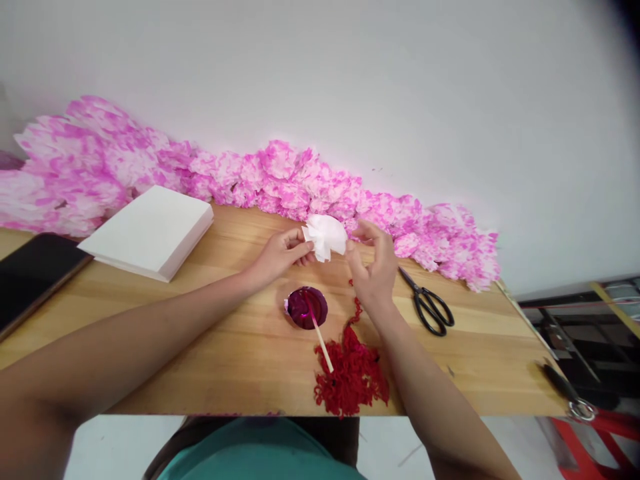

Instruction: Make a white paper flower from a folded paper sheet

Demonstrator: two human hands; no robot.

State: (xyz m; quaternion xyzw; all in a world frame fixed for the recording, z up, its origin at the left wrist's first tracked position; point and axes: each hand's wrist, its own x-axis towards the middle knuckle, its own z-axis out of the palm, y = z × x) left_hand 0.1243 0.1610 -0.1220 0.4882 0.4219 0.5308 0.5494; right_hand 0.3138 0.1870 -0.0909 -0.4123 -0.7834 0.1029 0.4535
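Note:
A crumpled piece of white tissue paper (325,237) is pinched at its left side by my left hand (285,255), above the table. At the paper's right edge is my right hand (373,263), its thumb and fingers apart and curved; whether the thumb tip touches the paper is unclear. Below the hands, a small bowl of dark magenta liquid (306,308) stands on the table. A pale stick (324,347) leans in it, its outer end over a heap of curly red yarn (353,377).
Pink-and-white paper flowers (280,177) line the wall behind the wooden table (240,353). A stack of white paper (150,230) and a dark phone (37,277) lie at left. Black-handled scissors (430,307) are at right; another black-handled tool (563,387) lies at the table's right edge.

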